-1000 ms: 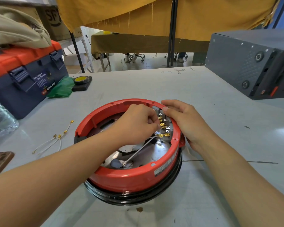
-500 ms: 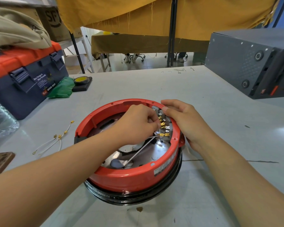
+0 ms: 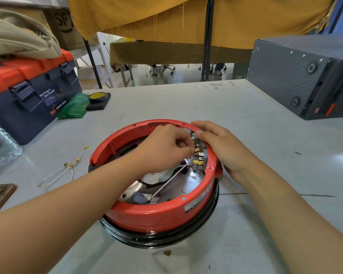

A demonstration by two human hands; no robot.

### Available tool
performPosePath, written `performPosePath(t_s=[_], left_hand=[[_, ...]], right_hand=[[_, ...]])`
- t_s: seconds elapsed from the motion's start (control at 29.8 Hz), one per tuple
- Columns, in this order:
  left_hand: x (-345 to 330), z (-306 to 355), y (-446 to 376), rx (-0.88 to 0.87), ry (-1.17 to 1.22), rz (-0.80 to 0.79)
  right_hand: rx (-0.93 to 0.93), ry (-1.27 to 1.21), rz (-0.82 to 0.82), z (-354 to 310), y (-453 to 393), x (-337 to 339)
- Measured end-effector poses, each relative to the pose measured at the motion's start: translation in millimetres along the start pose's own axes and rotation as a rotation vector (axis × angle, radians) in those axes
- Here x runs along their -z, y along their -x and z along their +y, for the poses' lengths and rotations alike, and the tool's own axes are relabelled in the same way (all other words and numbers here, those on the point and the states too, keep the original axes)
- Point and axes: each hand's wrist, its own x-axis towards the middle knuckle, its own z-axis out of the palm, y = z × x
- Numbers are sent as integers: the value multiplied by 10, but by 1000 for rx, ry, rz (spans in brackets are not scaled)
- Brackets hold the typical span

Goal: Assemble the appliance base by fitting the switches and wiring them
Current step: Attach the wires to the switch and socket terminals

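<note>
Your red appliance base [image 3: 156,214] sits in the middle of the grey table [image 3: 246,135], open side up, on a black ring that touches the table. Its round rim lies level, and the row of switch terminals [image 3: 199,153] runs along the inner wall on your right side, from the far edge toward you.

Your left hand [image 3: 164,149] reaches in over the opening, and its fingers [image 3: 186,149] are curled together, pinching a small brass connector at that terminal row. A white wire [image 3: 166,184] runs from just under that hand diagonally down toward you and to the left, ending at the shiny metal floor of the base.

Your right hand [image 3: 224,149] lies over the right rim, fingers close together and bent over the edge beside the terminals, steadying the base.

Left of the base, loose white wires with brass ends [image 3: 65,171] lie on the table. A blue and orange toolbox [image 3: 28,95] stands far left, and a dark grey box [image 3: 305,76] far right.
</note>
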Motion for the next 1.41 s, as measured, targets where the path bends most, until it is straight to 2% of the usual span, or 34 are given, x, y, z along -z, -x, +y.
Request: performPosePath(t_s=[0.74,1.01,1.41], left_hand=[[22,-64,32,-210,-233,35],[9,-67,38,-235,-237,58],[-21,-87,37,-263,-223,85]], right_hand=[[4,36,11,21,-10,-9],[-17,16,-47,-12,25,-24],[-22,11,-51,-22,33,-38]])
